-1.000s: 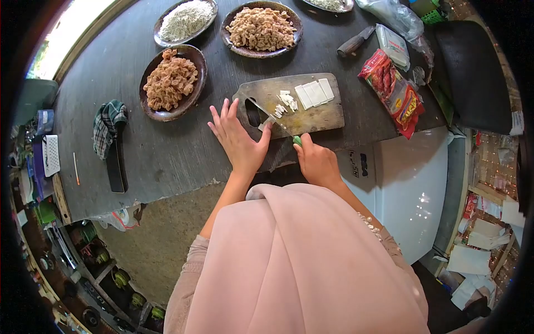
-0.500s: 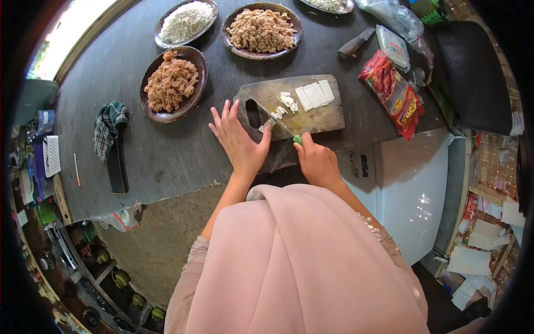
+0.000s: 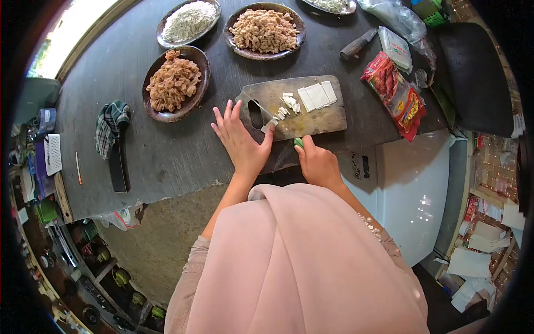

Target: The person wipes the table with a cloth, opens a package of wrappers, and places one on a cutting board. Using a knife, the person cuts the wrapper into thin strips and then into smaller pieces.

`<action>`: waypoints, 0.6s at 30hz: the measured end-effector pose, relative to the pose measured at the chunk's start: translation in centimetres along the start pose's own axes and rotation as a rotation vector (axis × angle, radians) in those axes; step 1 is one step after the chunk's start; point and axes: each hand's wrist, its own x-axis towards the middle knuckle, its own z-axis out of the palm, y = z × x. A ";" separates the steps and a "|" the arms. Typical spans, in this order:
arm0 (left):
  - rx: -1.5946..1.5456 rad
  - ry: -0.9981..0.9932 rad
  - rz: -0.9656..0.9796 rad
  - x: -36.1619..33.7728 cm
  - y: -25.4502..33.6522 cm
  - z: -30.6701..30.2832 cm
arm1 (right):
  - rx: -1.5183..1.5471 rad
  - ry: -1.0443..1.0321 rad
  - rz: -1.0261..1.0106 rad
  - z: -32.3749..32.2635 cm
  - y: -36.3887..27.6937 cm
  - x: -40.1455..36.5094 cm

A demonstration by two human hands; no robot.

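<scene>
My left hand [image 3: 245, 139] has its fingers spread over the handle end of a wooden cutting board [image 3: 325, 122]. Its thumb rests against a small white slice [image 3: 266, 128] there. My right hand [image 3: 319, 161] is closed around the green handle [image 3: 298, 142] of a knife, at the board's near edge. The thin blade reaches left over the board and is hard to make out. Beside it lie short cut white strips [image 3: 289, 102], and farther right sit several flat white slices [image 3: 317, 96] in a row.
Behind the board stand a plate of brown pieces [image 3: 173, 83], another of paler chunks [image 3: 264, 30] and one of white shreds [image 3: 190, 21]. To the right lie a red packet [image 3: 394, 92], a white pack [image 3: 395, 49] and a dark-handled knife [image 3: 357, 44]. A checked cloth [image 3: 109, 125] is at left.
The whole view has shifted slightly. Both hands stay nearly in place on the board, and the knife's blade looks tilted a little differently.
</scene>
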 end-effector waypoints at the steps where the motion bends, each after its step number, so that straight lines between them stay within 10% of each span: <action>1: -0.005 0.006 0.007 -0.1 0.0 0.1 | 0.000 -0.001 -0.001 0.1 0.0 -0.1; 18: 0.004 0.009 0.006 -0.1 0.1 0.1 | 0.028 0.013 0.011 0.2 0.0 0.1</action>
